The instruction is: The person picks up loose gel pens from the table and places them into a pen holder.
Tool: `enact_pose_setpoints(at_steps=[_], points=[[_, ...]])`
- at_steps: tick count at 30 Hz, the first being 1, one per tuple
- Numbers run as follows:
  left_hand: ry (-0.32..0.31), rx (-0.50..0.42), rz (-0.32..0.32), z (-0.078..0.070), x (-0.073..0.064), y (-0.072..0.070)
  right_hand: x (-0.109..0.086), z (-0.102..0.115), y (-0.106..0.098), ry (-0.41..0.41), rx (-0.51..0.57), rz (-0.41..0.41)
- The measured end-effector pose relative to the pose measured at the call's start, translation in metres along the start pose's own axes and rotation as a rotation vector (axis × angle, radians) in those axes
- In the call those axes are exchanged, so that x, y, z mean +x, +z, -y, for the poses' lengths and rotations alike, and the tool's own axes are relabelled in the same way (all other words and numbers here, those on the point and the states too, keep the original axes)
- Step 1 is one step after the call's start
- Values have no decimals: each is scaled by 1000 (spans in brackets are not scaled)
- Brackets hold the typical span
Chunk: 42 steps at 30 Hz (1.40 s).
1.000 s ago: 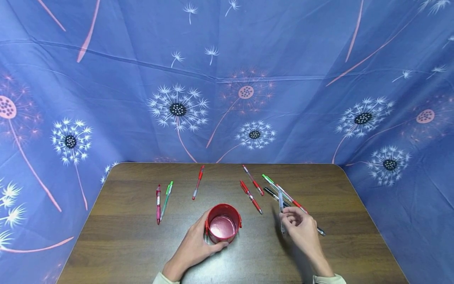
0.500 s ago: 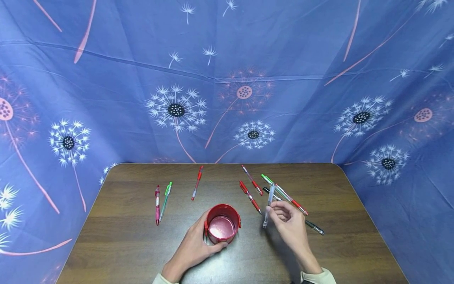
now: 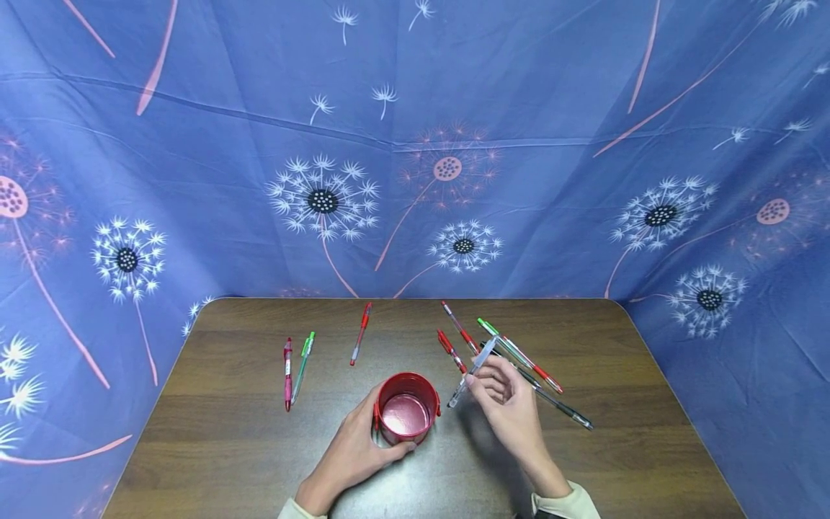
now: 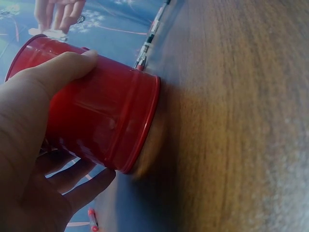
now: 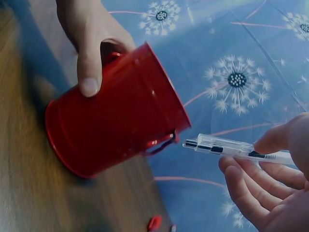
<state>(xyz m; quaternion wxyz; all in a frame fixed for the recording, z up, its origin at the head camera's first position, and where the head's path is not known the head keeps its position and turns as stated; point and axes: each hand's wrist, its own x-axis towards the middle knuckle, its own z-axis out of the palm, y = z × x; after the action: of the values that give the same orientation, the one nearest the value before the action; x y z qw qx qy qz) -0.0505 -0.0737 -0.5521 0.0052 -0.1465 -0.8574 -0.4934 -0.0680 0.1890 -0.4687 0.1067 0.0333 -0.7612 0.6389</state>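
My left hand holds a red metal bucket round its side, thumb at the front and fingers behind. The bucket stands upright on the table, and the part of its inside that shows holds nothing. Between thumb and fingers my right hand pinches a clear pen with a white grip and dark parts inside. In the head view this pen is tilted above the table, right of the bucket. In the right wrist view one end points at the bucket's rim, apart from it.
Left of the bucket lie a dark pink pen and a green pen. A red pen lies behind it. Right of it are several red, green and black pens, including a black one. Patterned blue cloth surrounds the wooden table.
My right hand has moved left with the clear pen, away from the right-hand pens and close to the bucket. The pen has tilted over. My left hand and the bucket have stayed in place.
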Motion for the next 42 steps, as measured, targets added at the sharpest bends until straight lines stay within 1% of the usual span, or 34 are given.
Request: enact_pose_setpoints(at_steps=[3,6,11,15,20,26,32,37,42], points=[[-3,5,-1,0,0,0,2,4,4,-11,22,-10],[-3,3,1,1,1,0,4,8,9,-22,70,-17],[11,3,-2,1,3,0,5,14,15,-56,145,10],[14,7,-6,1,2,0,5,17,20,-91,152,39],[15,23,-12,1,2,0,2,17,27,-129,90,63],[17,20,-11,1,2,0,-2,16,35,-172,11,90],[16,20,-4,0,3,-1,-3,16,41,-227,-2,116],[11,25,-6,-1,2,-1,-6,16,44,-221,6,147],[14,24,-2,-1,1,-1,-9,14,45,-253,-55,159]])
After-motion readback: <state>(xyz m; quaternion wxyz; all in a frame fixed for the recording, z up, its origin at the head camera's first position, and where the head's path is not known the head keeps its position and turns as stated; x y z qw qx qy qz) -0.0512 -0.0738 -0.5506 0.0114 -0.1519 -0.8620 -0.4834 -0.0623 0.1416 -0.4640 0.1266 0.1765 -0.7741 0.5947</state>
